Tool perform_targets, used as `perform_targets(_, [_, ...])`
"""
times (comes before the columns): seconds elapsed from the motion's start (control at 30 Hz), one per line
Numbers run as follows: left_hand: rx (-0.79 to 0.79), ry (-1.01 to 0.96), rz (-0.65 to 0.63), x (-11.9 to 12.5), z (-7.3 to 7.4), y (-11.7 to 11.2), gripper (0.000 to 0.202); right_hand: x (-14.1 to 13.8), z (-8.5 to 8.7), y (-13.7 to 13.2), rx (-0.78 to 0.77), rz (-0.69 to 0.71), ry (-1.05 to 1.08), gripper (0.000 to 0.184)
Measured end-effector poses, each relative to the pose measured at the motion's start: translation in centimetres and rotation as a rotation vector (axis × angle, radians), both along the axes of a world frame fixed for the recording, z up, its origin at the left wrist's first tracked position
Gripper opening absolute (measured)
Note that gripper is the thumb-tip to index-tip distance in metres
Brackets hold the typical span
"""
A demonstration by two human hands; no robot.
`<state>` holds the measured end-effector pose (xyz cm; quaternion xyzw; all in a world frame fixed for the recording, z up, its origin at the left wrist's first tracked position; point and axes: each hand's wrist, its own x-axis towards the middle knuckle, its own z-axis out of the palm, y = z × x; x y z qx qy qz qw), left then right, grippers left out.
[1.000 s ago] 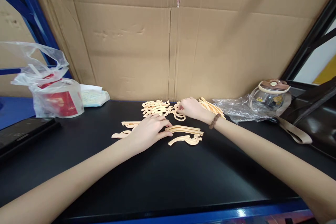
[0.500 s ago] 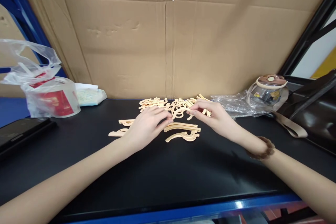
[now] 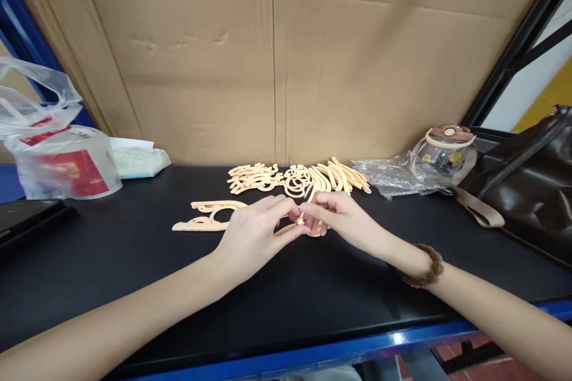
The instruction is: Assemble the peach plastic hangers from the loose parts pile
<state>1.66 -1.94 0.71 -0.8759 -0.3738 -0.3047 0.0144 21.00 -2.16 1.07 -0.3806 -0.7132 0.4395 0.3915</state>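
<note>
My left hand (image 3: 257, 229) and my right hand (image 3: 346, 217) meet over the middle of the table, both closed in a pinch. Between their fingertips is a small cream plastic piece (image 3: 300, 221) that looks like part of a folding hanger. A curved strip (image 3: 310, 193) sticks up by the right fingers; whether it joins that piece cannot be told. Left of my left hand lie flat cream hanger parts (image 3: 196, 226), partly covered by it. Other cream parts beneath the fingers are mostly hidden. Behind the hands are piles of curved arms (image 3: 342, 175) and looped hook pieces (image 3: 297, 181).
Another pile of cream parts (image 3: 250, 178) lies back left. A bagged white-and-red tub (image 3: 71, 166), a tissue pack (image 3: 138, 161) and a black phone-like device (image 3: 31, 220) are at left. Clear plastic wrap (image 3: 386, 175), a clear jar (image 3: 442, 158) and a dark bag (image 3: 527, 172) stand right.
My hands have come closer together and nearer to me, with the cream piece now pinched between both sets of fingertips. The camera view has shifted slightly right.
</note>
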Motion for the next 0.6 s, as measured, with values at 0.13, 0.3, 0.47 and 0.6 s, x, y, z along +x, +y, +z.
perform_targets(0.13, [0.074, 0.082, -0.088, -0.4, 0.0, 0.7, 0.025, 0.9, -0.2, 0.9, -0.001, -0.06, -0.03, 0.033])
perform_targets(0.3, [0.128, 0.157, 0.026, -2.2, 0.0, 3.4, 0.028, 2.5, -0.3, 2.7, 0.099, -0.18, -0.073, 0.027])
perform_targets(0.47, [0.054, 0.375, -0.027, -3.4, -0.3, 5.1, 0.028, 3.6, -0.5, 3.8, 0.2, -0.25, -0.236, 0.027])
perform_targets(0.6, [0.039, 0.398, -0.039, -3.2, -0.4, 5.0, 0.028, 3.8, -0.9, 4.5, 0.241, -0.293, -0.286, 0.028])
